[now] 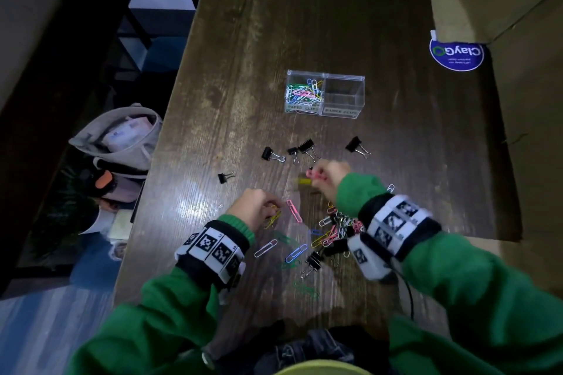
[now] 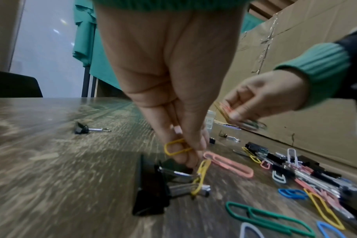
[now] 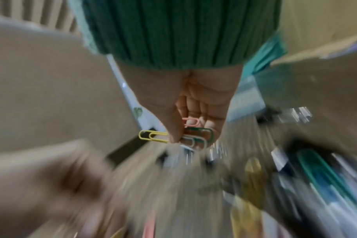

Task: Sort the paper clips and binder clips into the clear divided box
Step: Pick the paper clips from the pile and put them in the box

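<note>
My right hand [image 3: 192,112] pinches a bundle of paper clips [image 3: 185,135] above the table [image 1: 304,24]. My left hand [image 2: 173,80] pinches a yellow paper clip [image 2: 174,147] beside the loose pile [image 1: 335,228]. The divided box [image 1: 325,93] stands beyond, its left compartment holding paper clips.
</note>
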The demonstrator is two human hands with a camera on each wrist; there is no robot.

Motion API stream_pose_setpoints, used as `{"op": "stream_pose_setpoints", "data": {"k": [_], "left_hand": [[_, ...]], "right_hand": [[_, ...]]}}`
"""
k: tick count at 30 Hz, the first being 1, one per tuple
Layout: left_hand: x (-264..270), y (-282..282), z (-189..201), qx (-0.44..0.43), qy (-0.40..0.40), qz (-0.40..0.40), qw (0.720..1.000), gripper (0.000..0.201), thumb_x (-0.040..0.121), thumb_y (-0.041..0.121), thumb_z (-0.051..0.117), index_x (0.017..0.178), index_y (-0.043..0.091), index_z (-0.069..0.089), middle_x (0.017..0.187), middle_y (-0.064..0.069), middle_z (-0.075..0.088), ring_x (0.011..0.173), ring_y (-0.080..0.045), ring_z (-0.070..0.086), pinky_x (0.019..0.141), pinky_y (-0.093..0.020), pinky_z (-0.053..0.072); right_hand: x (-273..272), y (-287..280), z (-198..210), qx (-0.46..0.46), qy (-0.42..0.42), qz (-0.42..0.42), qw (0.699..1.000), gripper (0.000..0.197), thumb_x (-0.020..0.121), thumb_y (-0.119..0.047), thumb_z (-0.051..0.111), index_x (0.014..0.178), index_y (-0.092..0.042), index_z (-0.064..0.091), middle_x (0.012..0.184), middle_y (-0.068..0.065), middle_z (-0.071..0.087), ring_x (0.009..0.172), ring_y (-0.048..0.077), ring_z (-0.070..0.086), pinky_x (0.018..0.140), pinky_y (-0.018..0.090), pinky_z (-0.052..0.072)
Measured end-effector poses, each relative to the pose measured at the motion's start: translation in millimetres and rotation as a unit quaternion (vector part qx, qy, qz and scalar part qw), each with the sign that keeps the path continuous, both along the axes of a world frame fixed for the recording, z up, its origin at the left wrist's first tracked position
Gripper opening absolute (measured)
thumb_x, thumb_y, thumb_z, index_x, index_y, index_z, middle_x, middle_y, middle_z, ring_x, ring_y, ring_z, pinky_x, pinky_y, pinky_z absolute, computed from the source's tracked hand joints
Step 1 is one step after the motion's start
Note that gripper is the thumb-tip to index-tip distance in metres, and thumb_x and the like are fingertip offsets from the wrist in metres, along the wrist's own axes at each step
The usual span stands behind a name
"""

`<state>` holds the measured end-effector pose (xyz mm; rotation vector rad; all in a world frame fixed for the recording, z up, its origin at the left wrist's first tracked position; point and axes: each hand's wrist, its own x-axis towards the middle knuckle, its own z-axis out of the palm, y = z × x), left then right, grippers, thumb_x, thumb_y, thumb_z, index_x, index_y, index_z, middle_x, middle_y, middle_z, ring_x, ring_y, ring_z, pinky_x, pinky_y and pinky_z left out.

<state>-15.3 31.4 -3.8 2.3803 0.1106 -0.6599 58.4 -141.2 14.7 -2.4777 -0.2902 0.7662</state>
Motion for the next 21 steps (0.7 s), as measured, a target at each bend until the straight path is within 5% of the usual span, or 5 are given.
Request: {"op": "stream_pose_setpoints", "data": {"k": [2,5,10,15,21], "left_hand": [[4,0,-1,0.001,-0.005,-0.002,1.000,0.024,0.087,0.003,0.053,0.105,0.010,0.067,0.099,-0.011,0.070,0.091,-0.020,0.063,0.074,-0.016,0.041],[7,-1,-3,-0.020,-0.030,0.014,0.999,0.026,0.089,0.000,0.046,0.101,0.009,0.067,0.099,-0.008,0.070,0.086,-0.012,0.063,0.067,-0.005,0.041],[4,0,-13,-0.038,-0.065,0.041,0.996,0.034,0.084,-0.004,0.035,0.095,0.009,0.065,0.103,-0.009,0.066,0.092,-0.022,0.061,0.082,-0.035,0.052],[-2,-8,-25,0.026,-0.057,0.005,0.998,0.015,0.089,0.027,0.050,0.097,0.016,0.057,0.093,-0.001,0.058,0.093,-0.024,0.058,0.081,-0.030,0.048],[0,-41,-28,0.218,-0.009,-0.043,0.975,0.080,0.080,0.069,0.038,0.126,0.005,0.037,0.124,-0.014,0.050,0.112,-0.028,0.052,0.093,-0.041,0.048]], "right_hand": [[34,2,22,0.041,-0.038,-0.023,0.998,0.010,0.086,-0.005,0.057,0.085,-0.014,0.058,0.090,-0.006,0.061,0.083,0.014,0.057,0.081,0.025,0.051],[93,14,46,0.016,-0.099,-0.025,0.995,0.008,0.086,-0.003,0.056,0.087,-0.011,0.059,0.084,-0.003,0.057,0.075,0.012,0.054,0.075,0.026,0.053],[162,44,62,-0.054,-0.127,-0.001,0.990,0.018,0.087,0.000,0.052,0.102,-0.001,0.062,0.108,0.016,0.064,0.093,0.028,0.060,0.092,0.038,0.050],[169,63,60,-0.070,-0.120,0.019,0.990,0.025,0.090,-0.015,0.055,0.113,-0.006,0.062,0.120,0.017,0.061,0.109,0.031,0.059,0.092,0.035,0.046],[102,47,46,-0.007,-0.129,0.025,0.991,0.024,0.093,-0.013,0.047,0.106,-0.007,0.066,0.108,0.013,0.067,0.101,0.029,0.063,0.091,0.034,0.048]]}}
